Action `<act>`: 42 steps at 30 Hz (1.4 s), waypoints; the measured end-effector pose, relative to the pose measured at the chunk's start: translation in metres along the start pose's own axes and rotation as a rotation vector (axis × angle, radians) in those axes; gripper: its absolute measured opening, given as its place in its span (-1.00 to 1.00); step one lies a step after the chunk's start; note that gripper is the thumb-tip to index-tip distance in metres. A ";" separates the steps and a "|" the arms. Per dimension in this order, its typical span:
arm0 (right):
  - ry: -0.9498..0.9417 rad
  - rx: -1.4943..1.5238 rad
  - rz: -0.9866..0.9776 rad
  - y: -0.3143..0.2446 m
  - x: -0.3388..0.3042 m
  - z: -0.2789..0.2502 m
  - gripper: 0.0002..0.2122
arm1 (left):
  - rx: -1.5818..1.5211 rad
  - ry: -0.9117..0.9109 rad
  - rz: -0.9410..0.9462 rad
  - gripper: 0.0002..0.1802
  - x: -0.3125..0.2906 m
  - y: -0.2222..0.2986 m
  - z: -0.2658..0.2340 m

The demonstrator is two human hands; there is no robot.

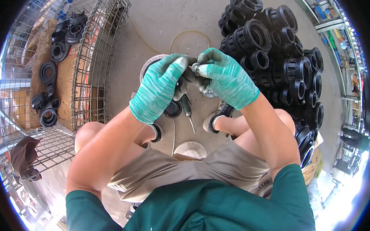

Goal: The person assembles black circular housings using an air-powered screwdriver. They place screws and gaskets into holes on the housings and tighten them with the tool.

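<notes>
Both my hands, in teal knit gloves with grey-coated fingers, come together in front of me above the floor. The thumb and fingers of my right hand [227,78] are closed on a small round metal piece [196,67], perhaps a bolt head or washer. My left hand [161,85] meets it from the other side, its fingers curled and pressed together; what they grip is hidden by the glove. Below the hands, a dark green screwdriver-like tool [186,105] with a long metal bit points toward me. Beside it is a black round part [172,109], partly covered by my left hand.
A white-rimmed bucket [146,67] stands behind my left hand. On the left, a wire mesh cage [89,66] holds several black ring-shaped fittings [47,72]. Stacked black plastic pipe fittings [287,71] rise on the right. A thin hose [189,31] curls across the floor.
</notes>
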State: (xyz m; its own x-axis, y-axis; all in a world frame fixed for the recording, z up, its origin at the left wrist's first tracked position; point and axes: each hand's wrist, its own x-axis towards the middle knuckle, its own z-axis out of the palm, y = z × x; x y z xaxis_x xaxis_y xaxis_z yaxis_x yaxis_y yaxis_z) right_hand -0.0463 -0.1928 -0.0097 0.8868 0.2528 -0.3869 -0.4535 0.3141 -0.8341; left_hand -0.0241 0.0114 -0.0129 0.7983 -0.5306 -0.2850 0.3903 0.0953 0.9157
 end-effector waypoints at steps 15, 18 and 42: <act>-0.016 0.093 0.042 0.006 -0.003 0.001 -0.83 | 0.142 0.016 0.043 -0.77 -0.006 0.001 0.001; -0.001 -0.039 0.036 -0.001 0.004 0.009 -0.78 | 0.245 0.066 0.125 -0.78 -0.003 0.001 -0.006; 0.486 -1.140 0.414 0.381 0.096 -0.092 -0.39 | -0.152 0.379 0.100 -0.77 -0.005 0.041 -0.058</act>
State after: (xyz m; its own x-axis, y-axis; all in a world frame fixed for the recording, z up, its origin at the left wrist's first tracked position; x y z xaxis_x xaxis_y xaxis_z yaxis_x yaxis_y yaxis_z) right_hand -0.1255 -0.1329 -0.4008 0.7508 -0.2863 -0.5952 -0.5809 -0.7151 -0.3889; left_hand 0.0146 0.0668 0.0093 0.9368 -0.1675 -0.3070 0.3430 0.2684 0.9002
